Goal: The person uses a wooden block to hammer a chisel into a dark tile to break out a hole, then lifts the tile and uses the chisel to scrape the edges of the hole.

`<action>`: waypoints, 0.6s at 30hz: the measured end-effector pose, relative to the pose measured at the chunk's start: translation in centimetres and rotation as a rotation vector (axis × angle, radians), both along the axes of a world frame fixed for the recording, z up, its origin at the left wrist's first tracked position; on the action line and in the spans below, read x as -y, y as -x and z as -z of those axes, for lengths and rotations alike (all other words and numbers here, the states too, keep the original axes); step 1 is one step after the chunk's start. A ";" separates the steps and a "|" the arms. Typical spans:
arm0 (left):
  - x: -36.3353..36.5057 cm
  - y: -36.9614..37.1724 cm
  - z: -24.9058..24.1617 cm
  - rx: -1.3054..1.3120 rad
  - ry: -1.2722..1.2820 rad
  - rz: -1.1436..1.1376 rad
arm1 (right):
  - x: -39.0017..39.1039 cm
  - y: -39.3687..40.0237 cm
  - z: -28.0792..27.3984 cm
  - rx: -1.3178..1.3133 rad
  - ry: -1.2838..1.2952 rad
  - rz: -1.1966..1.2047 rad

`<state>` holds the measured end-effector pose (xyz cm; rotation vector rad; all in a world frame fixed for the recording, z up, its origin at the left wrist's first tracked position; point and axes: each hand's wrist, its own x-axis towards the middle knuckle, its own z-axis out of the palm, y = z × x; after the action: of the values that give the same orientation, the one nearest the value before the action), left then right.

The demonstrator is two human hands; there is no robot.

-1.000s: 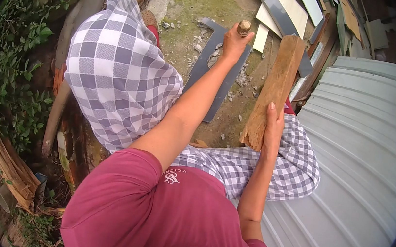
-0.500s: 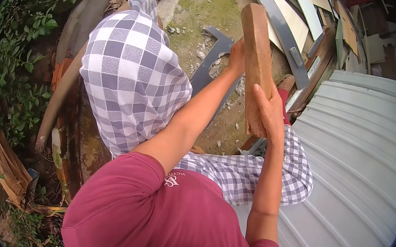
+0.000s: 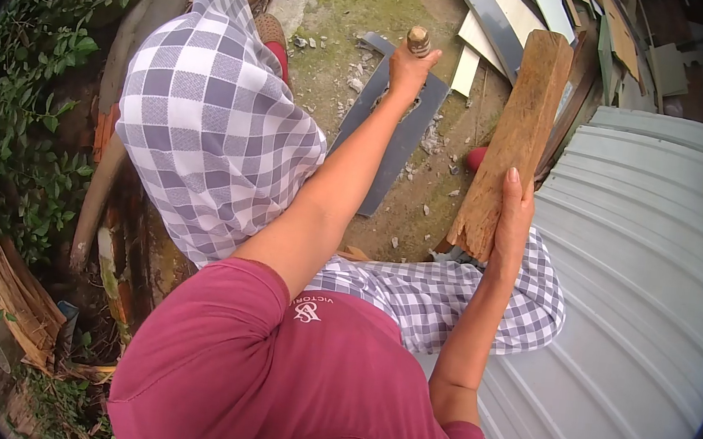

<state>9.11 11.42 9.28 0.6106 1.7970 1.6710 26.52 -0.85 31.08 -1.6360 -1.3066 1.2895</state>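
My left hand (image 3: 409,72) is closed around the upright wooden handle (image 3: 419,41) of what looks like a chisel; its butt has a metal band, and the blade is hidden below my fist. Under it, a dark grey flat board (image 3: 393,159) with a ragged hole lies on the mossy concrete. In my right hand (image 3: 512,216) is a thick, squared wooden block (image 3: 519,117), held near its splintered lower end. The block is tilted, with its far end up and to the right, apart from the chisel.
Broken chips (image 3: 433,138) are scattered around the board. Cut boards and strips (image 3: 499,28) are piled at the back right. A ribbed metal sheet (image 3: 622,276) fills the right side. At left are a long pole (image 3: 98,199), split wood (image 3: 10,289) and leafy plants (image 3: 27,96).
The wooden block has swung right, away from my left hand, and turned to show its broad face. My left hand has shifted slightly left, and the chisel's butt now shows.
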 end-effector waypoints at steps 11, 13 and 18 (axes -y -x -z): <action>0.9 -2.2 -2.7 -0.095 0.005 0.115 | -1.4 4.6 -5.3 -0.040 -0.401 -0.047; 1.0 -2.4 -2.3 -0.110 -0.040 0.098 | -1.6 5.7 -2.3 0.165 -0.333 -0.157; -0.2 -1.1 -2.9 -0.011 -0.056 0.052 | -2.5 3.7 2.6 0.175 0.076 -0.415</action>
<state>10.22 11.66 12.17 0.6861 1.7327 1.6908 22.78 1.65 28.52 -1.6116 -1.7941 1.4720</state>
